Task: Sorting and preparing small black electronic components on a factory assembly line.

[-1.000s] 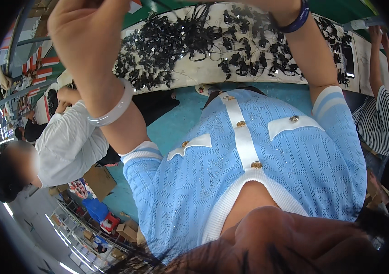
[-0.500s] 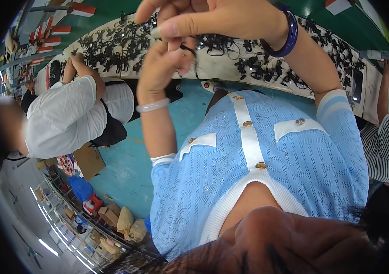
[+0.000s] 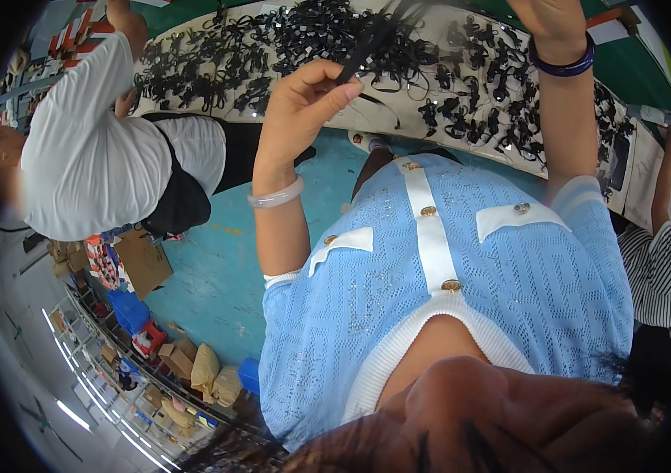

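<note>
Thumb and fingers of my left hand [image 3: 304, 106] pinch a black strap-like strand [image 3: 371, 47] over the near part of the long table. The strand is smeared by motion and fans out towards the upper edge, and a loose end hangs below the thumb. My right hand [image 3: 553, 20] is raised at the top right, apart from the left. Its fingers are cut off by the picture's edge, so what they hold, if anything, is hidden. Many small black cord bundles [image 3: 304, 35] lie spread and heaped on the white tabletop [image 3: 367, 117] beneath both hands.
To the left a person in a white shirt [image 3: 91, 150] leans at the same table. At the right edge, another person's striped top [image 3: 650, 272] and arms show. Cartons [image 3: 142, 260], sacks [image 3: 205, 369] and a blue bin [image 3: 249, 376] stand on the floor at lower left.
My hands, close together before, have parted: the right has swung up and right, the left stays near the table with the black strand. The person at left has raised an arm.
</note>
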Available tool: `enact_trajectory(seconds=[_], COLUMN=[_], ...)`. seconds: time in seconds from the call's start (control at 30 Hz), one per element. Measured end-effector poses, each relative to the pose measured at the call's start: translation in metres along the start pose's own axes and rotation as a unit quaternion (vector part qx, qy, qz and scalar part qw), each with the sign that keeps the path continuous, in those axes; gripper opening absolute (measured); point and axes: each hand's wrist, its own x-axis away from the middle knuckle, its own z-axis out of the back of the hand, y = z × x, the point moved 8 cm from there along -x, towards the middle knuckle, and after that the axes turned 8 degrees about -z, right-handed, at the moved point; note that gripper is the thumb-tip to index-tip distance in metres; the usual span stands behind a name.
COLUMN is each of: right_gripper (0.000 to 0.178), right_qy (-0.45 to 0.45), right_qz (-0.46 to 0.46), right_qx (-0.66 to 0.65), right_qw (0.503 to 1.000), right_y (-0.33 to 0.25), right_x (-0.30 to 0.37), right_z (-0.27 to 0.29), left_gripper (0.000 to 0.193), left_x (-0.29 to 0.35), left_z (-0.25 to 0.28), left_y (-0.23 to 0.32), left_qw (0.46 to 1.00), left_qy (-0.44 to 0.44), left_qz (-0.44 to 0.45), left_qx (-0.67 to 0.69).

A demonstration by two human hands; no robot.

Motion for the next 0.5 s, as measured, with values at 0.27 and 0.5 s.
enact_trajectory(seconds=[0.27, 0.5], right_gripper=[0.040, 0.034], right_qy=[-0.184, -0.213], right_qz=[-0.098, -0.389], right_qx=[-0.015, 0.137], right_qw=[0.978, 0.886], right_y=[0.145, 0.224], right_x=[0.039, 0.097], right_z=[-0.056, -0.035], left_gripper=[0.015, 0.013], left_x=[-0.028, -0.024], left_z=[-0.020, 0.048], left_y=[0.007, -0.063], left_qw=[0.972, 0.914], left_qy=[-0.047, 0.088], left_qz=[-0.063, 0.004], left_qx=[-0.223, -0.395])
